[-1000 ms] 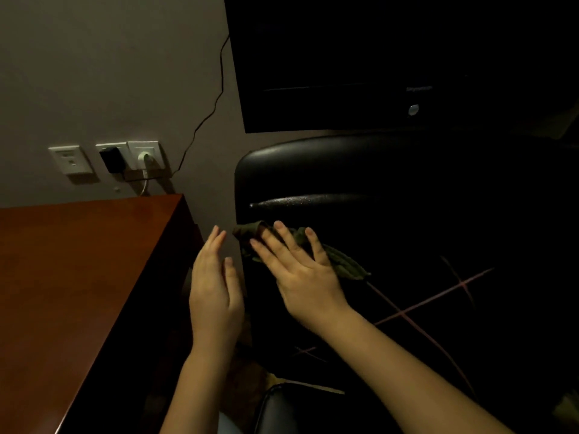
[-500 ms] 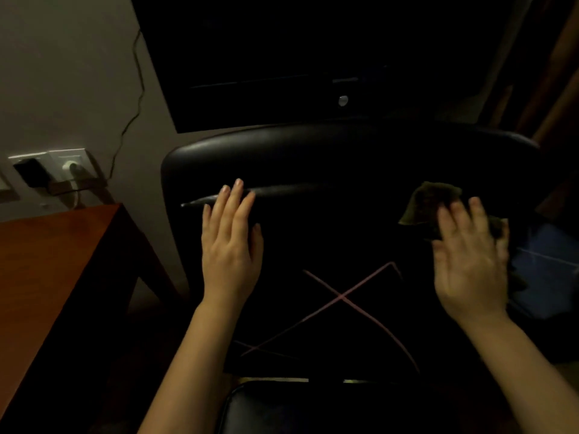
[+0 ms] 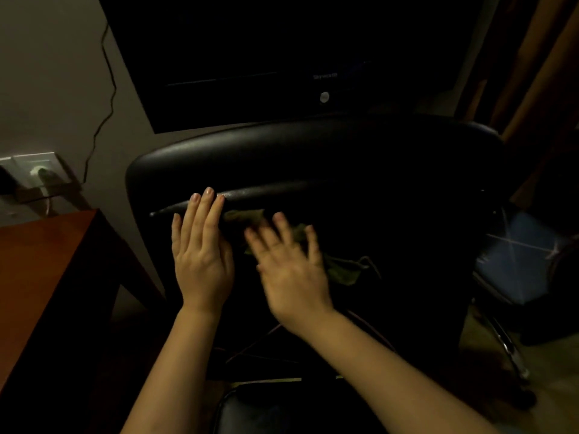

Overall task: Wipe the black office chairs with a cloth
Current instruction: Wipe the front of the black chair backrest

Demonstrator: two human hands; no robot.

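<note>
At the far left of the frame, wall sockets (image 3: 37,173) sit above a brown wooden surface (image 3: 47,277), both clear of your work. Just right of that, your left hand (image 3: 202,261) lies flat on the back of the black chair (image 3: 313,142), fingers straight and close together, tips reaching the glossy ridge across the padding. It holds nothing. I judge it is there to steady the backrest so it does not swing while you rub.

Close beside it, your right hand (image 3: 291,277) is spread wide, palm down, pressing the green cloth (image 3: 341,272) against the leather. You are not pinching the cloth; flat pressure carries it, which suits broad strokes. Part of it peeks out above your fingertips, and a loose corner trails to the right of your palm. That hand is blurred, so finer finger detail is hard to tell.

Behind the chair, upper middle, hangs a dark television (image 3: 282,42). Toward the right edge, a chrome chair leg (image 3: 509,349) and something blue (image 3: 517,255) sit in shadow.
</note>
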